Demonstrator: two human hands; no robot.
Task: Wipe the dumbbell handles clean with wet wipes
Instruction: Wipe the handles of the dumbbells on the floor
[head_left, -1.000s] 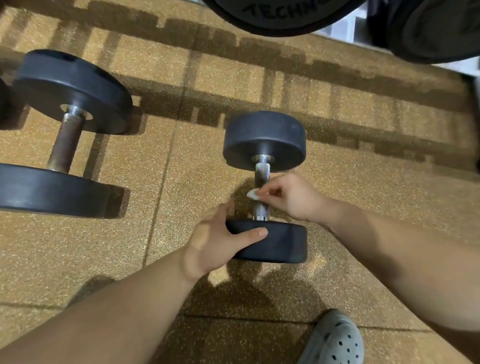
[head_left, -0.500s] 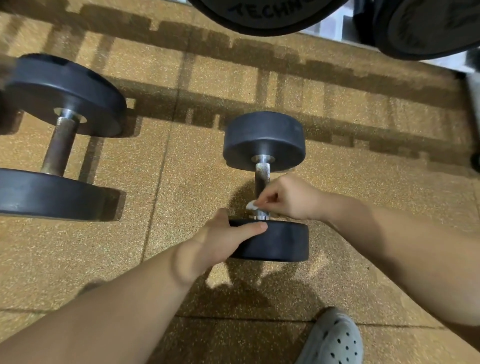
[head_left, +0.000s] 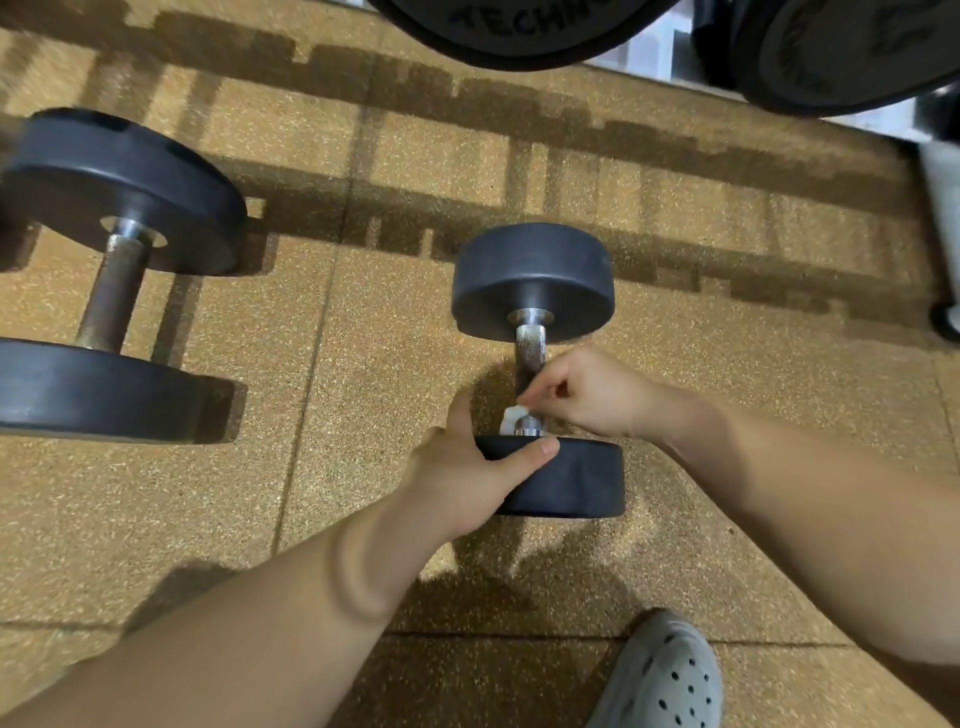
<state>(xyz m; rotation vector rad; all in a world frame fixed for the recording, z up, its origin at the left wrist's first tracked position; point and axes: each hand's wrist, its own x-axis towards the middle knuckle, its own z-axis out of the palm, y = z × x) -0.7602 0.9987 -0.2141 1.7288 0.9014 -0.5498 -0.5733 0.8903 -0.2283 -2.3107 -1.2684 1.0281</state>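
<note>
On a gym floor (head_left: 363, 374), the left hand (head_left: 462, 483) grips a small dumbbell (head_left: 532, 283) by its near weight, fingers curled over the rim. The right hand (head_left: 592, 397) pinches a wet wipe (head_left: 513, 415) against the near end of the handle (head_left: 530, 353). A larger dumbbell (head_left: 119, 187) nearby probably awaits wiping.

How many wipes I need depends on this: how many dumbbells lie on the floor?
2: centre dumbbell, being wiped; left dumbbell, lying untouched. Dark heads at the top edge may belong to others.
</note>
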